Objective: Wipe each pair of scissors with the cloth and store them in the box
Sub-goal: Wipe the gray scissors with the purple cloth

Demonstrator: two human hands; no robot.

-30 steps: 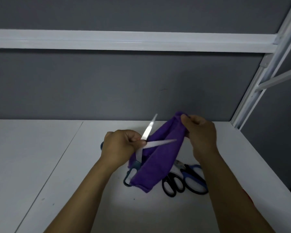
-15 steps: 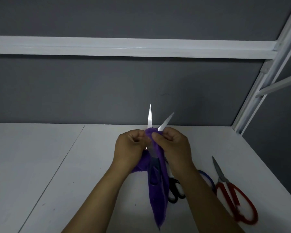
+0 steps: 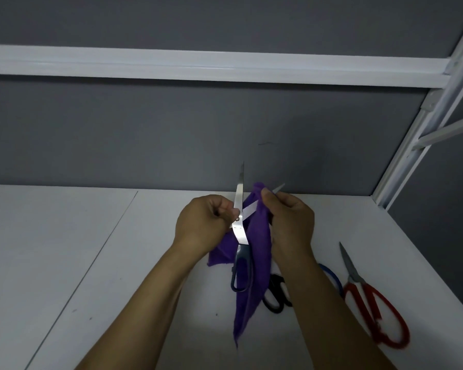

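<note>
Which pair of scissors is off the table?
The dark-handled scissors, blades open, in the left hand; red pair, black pair and blue pair lie on the table.

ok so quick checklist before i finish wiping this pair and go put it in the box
1. Firm hold on the pair: left hand grips the grey-handled scissors near the pivot. ok
2. Cloth on a blade: right hand pinches the purple cloth around one blade, with the tip poking out. ok
3. Other blade wiped: it stands bare, pointing up. cannot tell
4. Blades closed for storing: they are spread apart. not ok
5. Box ready: no box in view. cannot tell
6. Other pairs dealt with: red-handled scissors, black-handled scissors and blue-handled scissors lie on the table. not ok
</note>
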